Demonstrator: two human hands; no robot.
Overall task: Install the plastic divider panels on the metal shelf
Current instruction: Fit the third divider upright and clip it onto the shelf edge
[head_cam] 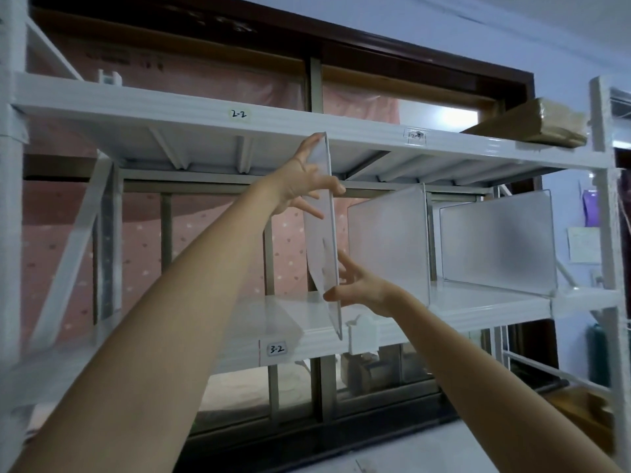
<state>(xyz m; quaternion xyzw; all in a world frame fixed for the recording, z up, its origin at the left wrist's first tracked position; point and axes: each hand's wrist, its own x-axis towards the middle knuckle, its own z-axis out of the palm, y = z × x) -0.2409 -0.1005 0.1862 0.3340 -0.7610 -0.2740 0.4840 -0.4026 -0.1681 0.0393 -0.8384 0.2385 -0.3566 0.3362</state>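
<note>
A frosted plastic divider panel [322, 240] stands almost edge-on between the two shelf boards of the white metal shelf [177, 107]. My left hand [304, 180] grips its upper part, just under the board labelled 2-2. My right hand [355, 285] pinches its lower front edge, just above the board labelled 3-2 [276, 349]. The panel's bottom corner reaches the front lip of the lower board. Two more divider panels [389, 244] [495, 240] stand upright on the same board to the right. A white plastic clip [362, 334] sits on the board's front lip beside the held panel.
A wrapped brown package [536, 122] lies on the upper board at the right. Another white clip [110, 76] stands on the upper board at the left. A window with a pink dotted curtain [211, 254] is behind the shelf. The shelf's right upright [611, 233] stands close to a blue wall.
</note>
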